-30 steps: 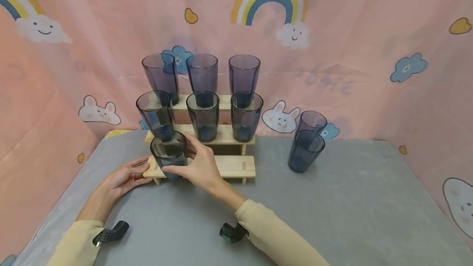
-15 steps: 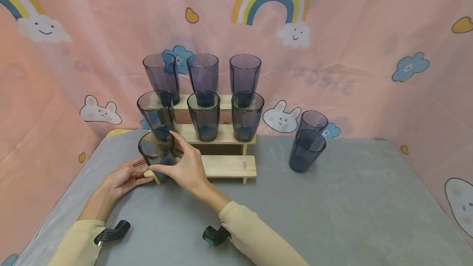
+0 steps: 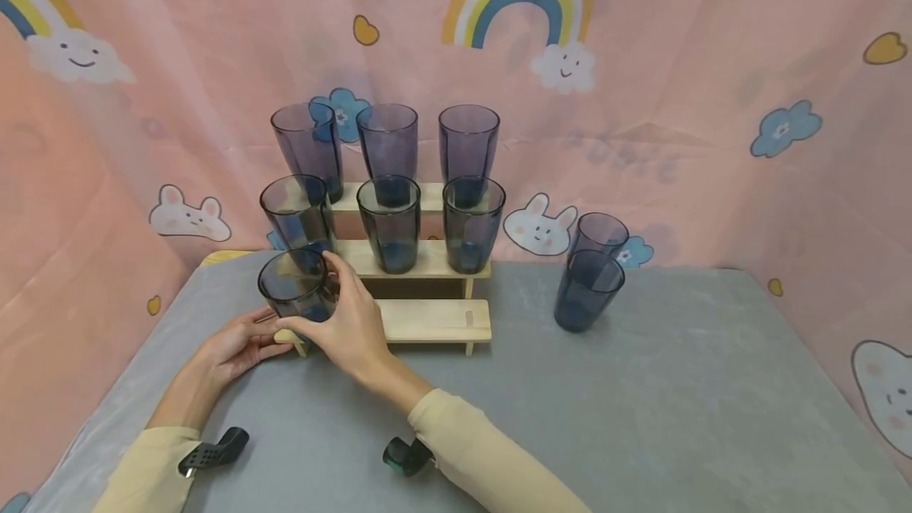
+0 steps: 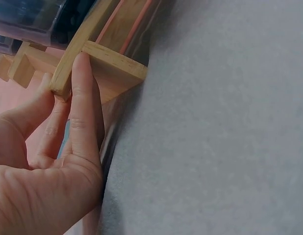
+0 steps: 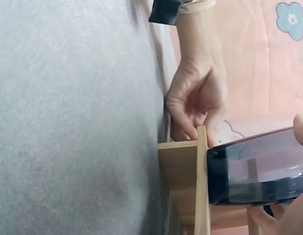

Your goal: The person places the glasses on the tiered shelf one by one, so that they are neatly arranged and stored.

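Observation:
A three-tier wooden stand (image 3: 435, 321) stands on the table. At the left end of its lowest tier is a dark tinted glass tumbler (image 3: 294, 285), gripped around its side by my right hand (image 3: 349, 327). In the right wrist view the base of this tumbler (image 5: 259, 169) meets the board, upright on it. My left hand (image 3: 238, 345) holds the left end of the lowest tier; in the left wrist view its thumb and fingers (image 4: 83, 107) pinch the board's end. Several like tumblers (image 3: 389, 224) stand in rows on the middle and top tiers.
Two more tumblers (image 3: 587, 291) stand on the grey table (image 3: 641, 402) to the right, one behind the other. A pink printed curtain (image 3: 663, 101) hangs close behind the stand and along both sides.
My right hand has slid the tumbler leftward along the lowest tier to its left end. The left hand has stayed at the stand's end.

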{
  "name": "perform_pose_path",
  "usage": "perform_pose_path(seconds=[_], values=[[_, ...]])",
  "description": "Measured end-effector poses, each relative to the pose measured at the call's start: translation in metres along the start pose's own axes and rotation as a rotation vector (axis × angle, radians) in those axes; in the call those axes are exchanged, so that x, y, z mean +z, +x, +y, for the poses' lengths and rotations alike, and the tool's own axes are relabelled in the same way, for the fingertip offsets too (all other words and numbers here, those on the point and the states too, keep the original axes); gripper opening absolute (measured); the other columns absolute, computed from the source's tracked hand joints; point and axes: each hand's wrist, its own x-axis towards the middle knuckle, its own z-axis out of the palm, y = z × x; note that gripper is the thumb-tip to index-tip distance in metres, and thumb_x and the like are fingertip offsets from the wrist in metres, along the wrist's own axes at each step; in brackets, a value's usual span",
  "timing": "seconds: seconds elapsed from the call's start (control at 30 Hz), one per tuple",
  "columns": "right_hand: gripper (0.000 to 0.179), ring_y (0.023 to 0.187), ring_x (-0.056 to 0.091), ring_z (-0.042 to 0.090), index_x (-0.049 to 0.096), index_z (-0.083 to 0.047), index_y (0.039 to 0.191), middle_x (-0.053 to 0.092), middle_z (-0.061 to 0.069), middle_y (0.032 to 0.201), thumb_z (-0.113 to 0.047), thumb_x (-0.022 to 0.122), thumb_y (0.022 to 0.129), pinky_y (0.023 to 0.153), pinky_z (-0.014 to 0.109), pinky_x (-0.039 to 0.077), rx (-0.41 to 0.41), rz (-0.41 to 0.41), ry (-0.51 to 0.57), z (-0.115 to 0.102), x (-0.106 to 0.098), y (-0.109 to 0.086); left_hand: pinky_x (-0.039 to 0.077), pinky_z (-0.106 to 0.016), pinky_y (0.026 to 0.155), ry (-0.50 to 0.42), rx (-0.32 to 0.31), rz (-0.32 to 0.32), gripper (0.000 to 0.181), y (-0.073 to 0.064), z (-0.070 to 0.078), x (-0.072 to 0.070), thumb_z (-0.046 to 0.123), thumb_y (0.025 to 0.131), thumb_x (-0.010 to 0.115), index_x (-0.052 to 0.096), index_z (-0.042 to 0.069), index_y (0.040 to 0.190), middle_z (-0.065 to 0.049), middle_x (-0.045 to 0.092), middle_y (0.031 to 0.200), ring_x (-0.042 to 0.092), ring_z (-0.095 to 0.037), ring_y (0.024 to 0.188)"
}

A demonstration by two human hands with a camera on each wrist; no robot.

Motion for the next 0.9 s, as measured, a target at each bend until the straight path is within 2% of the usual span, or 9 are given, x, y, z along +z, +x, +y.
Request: perform_pose_path(seconds=[0.07,0.13,0.2,0.27,0.33,0.4,0.5,0.7,0.9], values=[[0.096,0.115,0.058,0.013,0.036,-0.016,0.149,0.056,0.004,0.130,-0.040,0.088,0.072,0.088,0.024,0.052,0.015,-0.014,-0.015,-0.001,-0.001,0.000,0.056,-0.030,0.087,0.003,0.004,0.001,0.076,-0.001,0.000,-0.001,-0.003,0.104,0.037,-0.024,0.000,0.149,-0.027,-0.012,0.158,0.064,-0.005,0.099],[0.097,0.116,0.057,0.013,0.035,-0.016,0.150,0.055,0.004,0.132,-0.042,0.087,0.072,0.088,0.025,0.052,0.020,-0.026,-0.031,-0.003,-0.005,0.000,0.056,-0.031,0.087,-0.008,0.006,0.005,0.076,-0.001,0.000,-0.001,-0.002,0.104,0.039,-0.022,0.000,0.150,-0.028,0.021,0.154,0.064,-0.007,0.099],[0.097,0.118,0.056,0.014,0.034,-0.016,0.150,0.054,0.004,0.134,-0.043,0.087,0.073,0.088,0.027,0.052,0.015,-0.041,-0.041,-0.003,-0.010,-0.001,0.056,-0.032,0.086,-0.026,0.010,-0.002,0.076,-0.003,0.000,-0.001,-0.002,0.104,0.039,-0.020,-0.001,0.150,-0.015,0.050,0.138,0.065,-0.008,0.099],[0.096,0.122,0.054,0.016,0.033,-0.014,0.150,0.051,0.005,0.138,-0.039,0.087,0.074,0.090,0.029,0.052,-0.001,-0.054,0.007,-0.003,-0.019,-0.002,0.057,-0.033,0.084,-0.055,0.010,-0.007,0.075,-0.004,0.001,0.000,-0.002,0.104,0.040,-0.019,-0.001,0.151,0.002,0.063,0.116,0.066,-0.010,0.098],[0.093,0.124,0.052,0.017,0.033,-0.012,0.150,0.049,0.007,0.141,-0.033,0.086,0.076,0.091,0.031,0.053,-0.022,-0.064,0.080,-0.001,-0.029,-0.003,0.057,-0.033,0.083,-0.086,0.009,-0.021,0.075,-0.005,0.001,0.001,-0.002,0.104,0.040,-0.019,-0.001,0.151,0.006,0.067,0.105,0.066,-0.012,0.097],[0.087,0.124,0.053,0.020,0.036,-0.010,0.149,0.049,0.010,0.142,-0.025,0.085,0.079,0.091,0.030,0.053,-0.053,-0.075,0.161,0.001,-0.042,-0.004,0.057,-0.033,0.082,-0.109,0.006,-0.033,0.075,-0.005,0.002,0.001,-0.002,0.104,0.039,-0.019,0.000,0.151,0.003,0.068,0.104,0.067,-0.013,0.096],[0.069,0.115,0.060,0.021,0.049,-0.007,0.140,0.057,0.011,0.134,-0.017,0.083,0.081,0.088,0.028,0.054,-0.116,-0.100,0.226,0.004,-0.062,-0.004,0.058,-0.034,0.082,-0.141,0.005,-0.053,0.077,-0.005,0.002,0.001,-0.003,0.104,0.040,-0.021,0.001,0.151,0.001,0.068,0.105,0.067,-0.015,0.096],[0.037,0.095,0.068,0.017,0.069,-0.004,0.115,0.070,0.008,0.110,-0.011,0.082,0.081,0.082,0.025,0.056,-0.280,-0.156,0.155,0.013,-0.106,-0.008,0.057,-0.035,0.083,-0.180,0.009,-0.091,0.080,-0.005,0.002,-0.001,-0.003,0.103,0.041,-0.024,0.000,0.149,-0.004,0.068,0.106,0.067,-0.018,0.097],[0.031,0.089,0.069,0.022,0.071,0.000,0.105,0.072,0.011,0.102,-0.005,0.083,0.077,0.077,0.030,0.058,-0.362,-0.079,0.058,0.034,-0.158,-0.010,0.057,-0.034,0.083,-0.175,-0.008,-0.074,0.081,-0.004,0.003,0.000,-0.003,0.103,0.042,-0.024,0.002,0.150,0.002,0.068,0.106,0.067,-0.015,0.098]])
